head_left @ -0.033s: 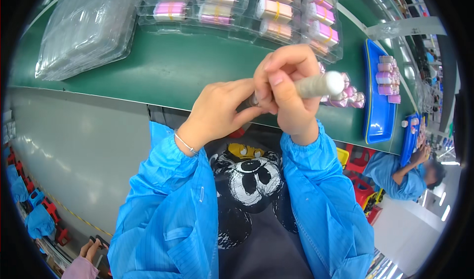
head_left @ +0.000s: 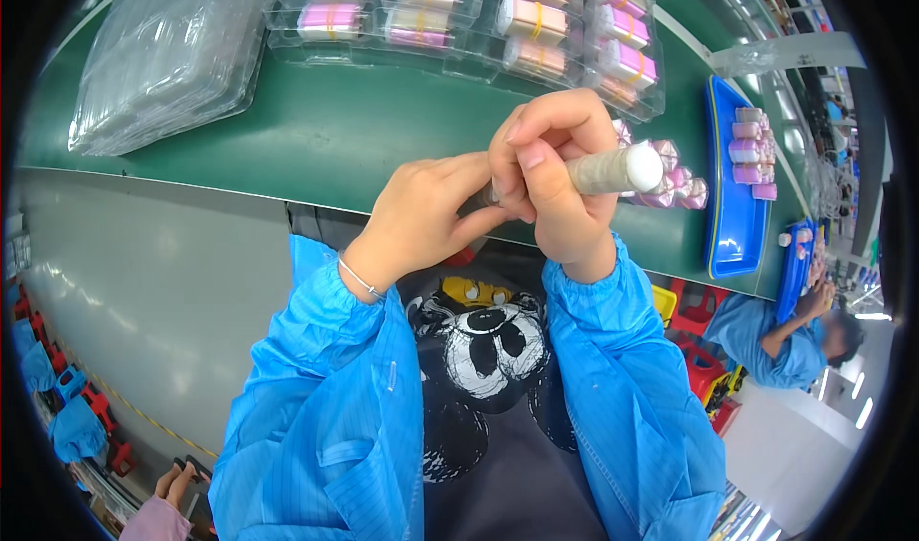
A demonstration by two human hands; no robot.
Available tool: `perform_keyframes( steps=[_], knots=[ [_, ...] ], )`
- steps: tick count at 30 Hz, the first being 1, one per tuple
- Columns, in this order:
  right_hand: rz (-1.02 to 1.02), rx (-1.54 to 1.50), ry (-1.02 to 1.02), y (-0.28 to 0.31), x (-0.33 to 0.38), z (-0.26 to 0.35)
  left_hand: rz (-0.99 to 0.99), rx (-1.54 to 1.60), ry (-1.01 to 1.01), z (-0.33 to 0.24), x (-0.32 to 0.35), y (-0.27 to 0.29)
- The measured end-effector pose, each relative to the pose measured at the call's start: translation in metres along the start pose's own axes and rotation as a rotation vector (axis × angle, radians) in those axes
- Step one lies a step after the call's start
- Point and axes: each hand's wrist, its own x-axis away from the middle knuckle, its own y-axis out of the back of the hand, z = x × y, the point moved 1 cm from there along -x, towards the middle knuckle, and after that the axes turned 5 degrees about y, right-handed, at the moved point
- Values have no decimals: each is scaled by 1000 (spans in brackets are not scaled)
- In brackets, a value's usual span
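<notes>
A pale grey-green rod-shaped roll (head_left: 600, 172) with a round white end is held level above the near edge of the green table. My right hand (head_left: 565, 182) is closed round its middle, thumb on top, and the white end sticks out to the right. My left hand (head_left: 426, 211) is closed on the roll's other end, which is mostly hidden by the fingers. Just behind the white end, a group of small pink-and-white wrapped rolls (head_left: 678, 182) lies on the table, partly covered by my right hand.
Clear plastic trays (head_left: 459, 59) with banded pink, peach and white bundles stand at the back. At the left is a stack of clear trays (head_left: 168, 62). A blue tray (head_left: 737, 244) holds wrapped rolls on the right. Beyond it sits a person in a blue sleeve (head_left: 795, 354).
My right hand has shifted very slightly, and the roll's white end has moved a little to the left and down. My left hand stays in place.
</notes>
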Motion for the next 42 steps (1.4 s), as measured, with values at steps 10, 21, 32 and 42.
perform_keyframes(
  steps=[10,21,32,42],
  knots=[
    [-3,-76,-7,6,5,-5,10,-19,-4,2,1,-1],
    [-318,-302,206,41,6,43,93,140,91,3,-1,-1],
    [-300,215,-691,23,51,36,-67,912,512,8,-6,9],
    [-185,392,-716,6,14,-6,7,730,539,3,-9,4]
  ],
)
